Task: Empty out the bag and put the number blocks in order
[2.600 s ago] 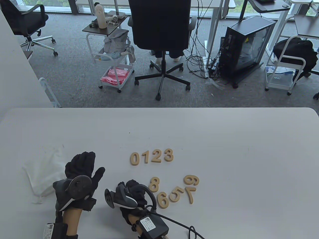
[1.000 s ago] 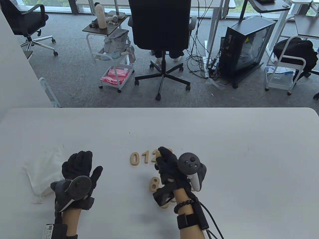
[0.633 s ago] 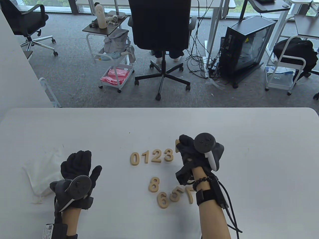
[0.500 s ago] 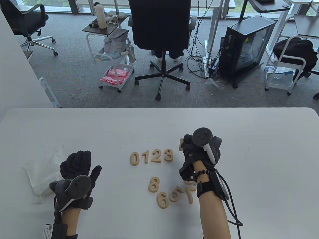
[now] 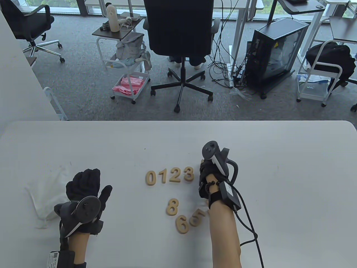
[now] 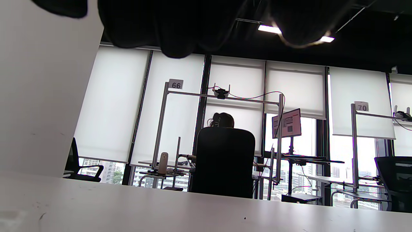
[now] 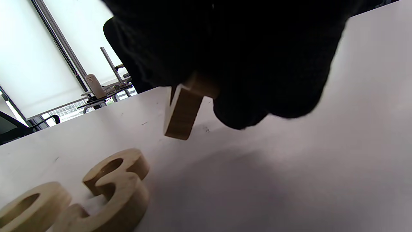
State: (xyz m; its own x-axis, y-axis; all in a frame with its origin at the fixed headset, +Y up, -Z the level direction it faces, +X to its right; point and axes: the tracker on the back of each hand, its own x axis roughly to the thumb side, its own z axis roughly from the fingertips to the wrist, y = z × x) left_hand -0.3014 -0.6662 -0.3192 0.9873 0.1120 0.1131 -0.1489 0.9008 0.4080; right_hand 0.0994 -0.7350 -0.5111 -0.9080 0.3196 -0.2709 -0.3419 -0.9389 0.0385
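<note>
Wooden blocks 0, 1, 2 and 3 lie in a row on the white table. The 8, 6 and 5 lie loose nearer me; my right forearm hides what lies beside them. My right hand pinches a wooden number block just right of the 3, its lower end a little above the table. I cannot read its digit. My left hand lies flat and empty, fingers spread, at the edge of the white cloth bag.
The bag lies flat at the table's left. A cable trails from my right wrist over the near right of the table. Beyond the far edge stand an office chair and a trolley.
My right hand came off the loose pile holding a block, carried it over the row to just right of the 3 and has lowered it. My left hand has barely moved.
</note>
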